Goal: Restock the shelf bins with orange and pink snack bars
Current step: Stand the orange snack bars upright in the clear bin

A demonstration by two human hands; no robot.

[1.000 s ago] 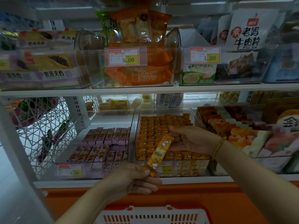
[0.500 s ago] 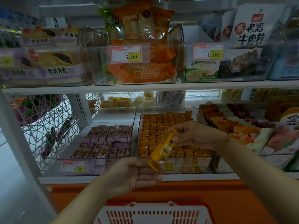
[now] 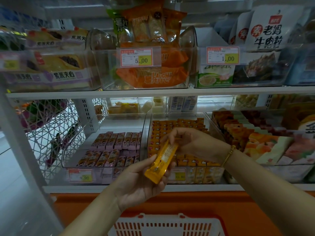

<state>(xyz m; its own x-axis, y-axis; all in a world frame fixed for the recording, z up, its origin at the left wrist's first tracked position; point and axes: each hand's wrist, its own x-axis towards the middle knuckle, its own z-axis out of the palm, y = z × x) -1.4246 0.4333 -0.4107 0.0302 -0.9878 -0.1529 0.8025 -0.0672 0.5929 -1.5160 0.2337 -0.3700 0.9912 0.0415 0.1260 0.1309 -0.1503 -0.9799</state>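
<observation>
An orange snack bar is held in front of the lower shelf, its back side with small print facing me. My left hand cradles its lower end with thumb and fingers curled round it. My right hand pinches its upper end. Behind them a clear bin holds rows of orange bars. The clear bin to its left holds two rows of pink bars, with bare floor at its back.
A red shopping basket sits below my arms. The upper shelf carries bins of packaged snacks with price tags. A bin of mixed packets stands at the right; a white wire rack at the left.
The orange bar has been turned over so its back faces me. My left hand now wraps its lower end more fully, and my right hand has shifted onto its top.
</observation>
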